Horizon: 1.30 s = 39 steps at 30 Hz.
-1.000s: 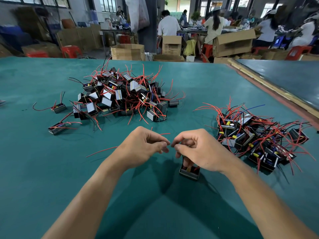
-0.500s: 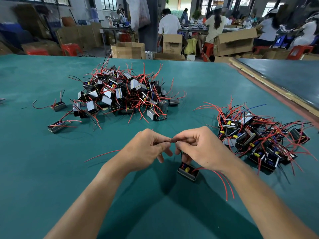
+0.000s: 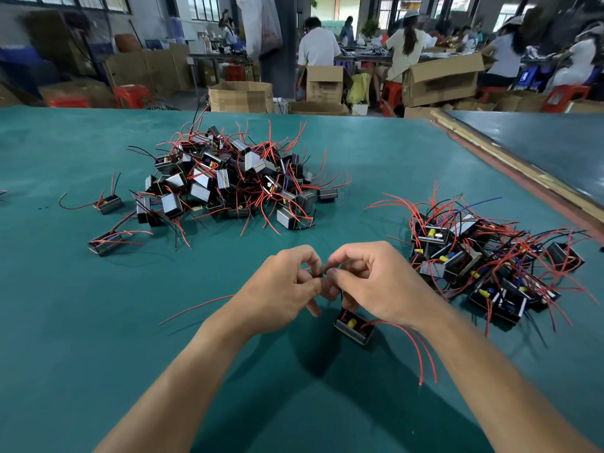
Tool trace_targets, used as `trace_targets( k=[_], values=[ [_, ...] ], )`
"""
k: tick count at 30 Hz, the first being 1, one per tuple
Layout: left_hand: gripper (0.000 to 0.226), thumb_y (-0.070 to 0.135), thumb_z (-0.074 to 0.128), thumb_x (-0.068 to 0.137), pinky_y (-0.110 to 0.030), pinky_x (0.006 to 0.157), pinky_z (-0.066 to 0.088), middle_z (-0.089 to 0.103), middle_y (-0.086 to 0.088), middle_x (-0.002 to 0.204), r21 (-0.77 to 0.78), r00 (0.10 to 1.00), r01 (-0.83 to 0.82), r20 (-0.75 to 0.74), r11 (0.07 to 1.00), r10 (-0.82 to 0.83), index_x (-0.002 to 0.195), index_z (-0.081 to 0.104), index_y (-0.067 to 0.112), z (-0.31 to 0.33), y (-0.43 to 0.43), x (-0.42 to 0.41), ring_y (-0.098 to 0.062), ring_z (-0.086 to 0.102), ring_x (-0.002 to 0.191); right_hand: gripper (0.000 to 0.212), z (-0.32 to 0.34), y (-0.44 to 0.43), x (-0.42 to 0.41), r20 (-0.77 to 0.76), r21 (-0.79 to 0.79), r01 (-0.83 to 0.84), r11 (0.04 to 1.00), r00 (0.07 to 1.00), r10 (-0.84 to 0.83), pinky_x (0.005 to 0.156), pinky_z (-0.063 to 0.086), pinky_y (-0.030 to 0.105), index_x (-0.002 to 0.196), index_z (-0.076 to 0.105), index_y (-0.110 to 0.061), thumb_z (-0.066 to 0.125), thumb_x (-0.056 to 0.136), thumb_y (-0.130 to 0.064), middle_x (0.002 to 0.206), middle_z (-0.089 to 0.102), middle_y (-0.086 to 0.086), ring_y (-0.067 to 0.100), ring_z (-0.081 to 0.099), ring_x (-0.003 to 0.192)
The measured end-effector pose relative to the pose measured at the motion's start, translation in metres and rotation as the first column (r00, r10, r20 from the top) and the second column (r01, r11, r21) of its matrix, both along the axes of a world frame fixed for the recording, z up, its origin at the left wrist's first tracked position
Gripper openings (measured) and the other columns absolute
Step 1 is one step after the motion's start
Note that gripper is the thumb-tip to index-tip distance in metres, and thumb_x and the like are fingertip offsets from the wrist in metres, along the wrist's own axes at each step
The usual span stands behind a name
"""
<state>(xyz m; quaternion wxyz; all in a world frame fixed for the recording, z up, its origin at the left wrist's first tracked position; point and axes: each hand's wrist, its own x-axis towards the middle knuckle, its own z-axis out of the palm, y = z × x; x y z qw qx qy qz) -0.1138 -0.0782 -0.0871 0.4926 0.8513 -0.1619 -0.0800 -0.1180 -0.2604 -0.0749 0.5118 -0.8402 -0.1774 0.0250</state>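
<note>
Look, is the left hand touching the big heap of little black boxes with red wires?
Apart. The head view shows a strip of bare green table between the left hand and the heap. The hand pinches thin wires instead.

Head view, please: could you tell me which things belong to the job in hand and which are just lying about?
In hand: left hand, right hand, wire ends pinched between them, module beneath, its red leads.
Lying about: far pile, right pile, two stray modules, cardboard box.
</note>
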Motion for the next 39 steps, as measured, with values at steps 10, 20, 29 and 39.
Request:
trace_targets(
  k=[10,20,29,39],
  values=[
    [0.013,0.016,0.076,0.082,-0.046,0.073,0.055,0.072,0.004,0.071,-0.135,0.992,-0.072,0.094,0.988,0.085,0.076,0.067,0.023,0.004,0.001,0.001,-0.026,0.067,0.069,0.008,0.0,-0.007,0.006,0.115,-0.046,0.098,0.994,0.989,-0.092,0.057,0.049,0.033,0.078,0.068,-0.026,0.067,0.084,-0.021,0.065,0.066,-0.004,0.021,0.06,0.052],
    [0.021,0.013,0.076,0.082,-0.028,0.052,0.049,0.072,0.008,0.073,-0.18,0.959,-0.188,0.177,0.965,0.22,0.084,0.075,0.034,0.003,-0.006,-0.003,-0.019,0.062,0.058,0.02,0.0,-0.006,0.007,0.105,-0.067,0.095,0.993,0.991,-0.087,0.055,0.048,0.029,0.07,0.067,-0.019,0.067,0.088,-0.012,0.064,0.068,0.004,0.011,0.059,0.049],
    [0.027,0.013,0.079,0.08,-0.031,0.051,0.051,0.073,0.014,0.075,-0.205,0.934,-0.238,0.221,0.949,0.282,0.083,0.074,0.039,0.006,-0.008,-0.007,-0.025,0.067,0.062,0.019,0.0,-0.005,0.007,0.101,-0.08,0.126,0.989,0.988,-0.118,0.059,0.054,0.037,0.069,0.067,-0.018,0.066,0.088,-0.014,0.064,0.069,0.005,0.016,0.062,0.051],
    [0.022,0.012,0.078,0.081,-0.016,0.049,0.044,0.073,0.013,0.075,-0.16,0.958,-0.194,0.183,0.968,0.222,0.083,0.076,0.034,0.007,-0.008,-0.007,-0.016,0.067,0.058,0.02,0.0,-0.005,0.006,0.113,-0.105,0.133,0.985,0.986,-0.121,0.062,0.056,0.04,0.069,0.067,-0.02,0.066,0.087,-0.015,0.064,0.069,0.001,0.018,0.064,0.055]
  ],
)
